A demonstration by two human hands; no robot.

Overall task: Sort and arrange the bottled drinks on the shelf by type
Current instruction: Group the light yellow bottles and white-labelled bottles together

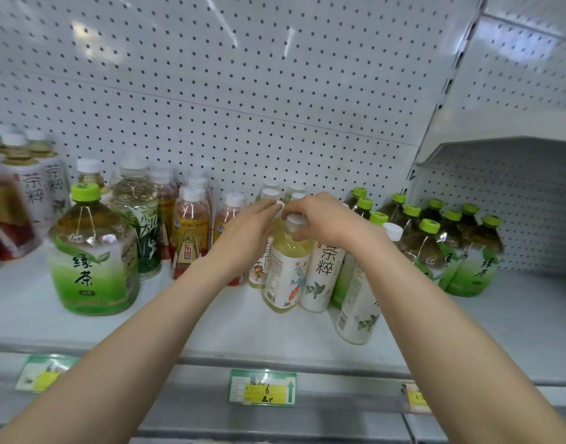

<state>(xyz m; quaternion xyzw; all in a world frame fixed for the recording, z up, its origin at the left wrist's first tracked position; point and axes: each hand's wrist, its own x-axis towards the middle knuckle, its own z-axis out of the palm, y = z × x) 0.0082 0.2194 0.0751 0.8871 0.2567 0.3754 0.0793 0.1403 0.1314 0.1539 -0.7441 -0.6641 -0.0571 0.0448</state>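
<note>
You've got glossy clear plastic on the big green tea bottle (94,251), a shiny white perforated metal back panel (243,100), and a glossy paper price tag (262,386) up front.

Shop aisle: white pegboard-backed shelf (230,322) stocked with rows of bottled drinks (92,251), price tags (262,387) clipped along the shelf edge.

White pegboard back panel (243,91) with dark holes and streaky ceiling-light reflections, slotted metal upright (448,91) at right dividing it from the next bay, whose higher shelf (499,149) juts out, white shelf deck (227,328) below, grey front rail with green-yellow price tags (262,387).
</note>
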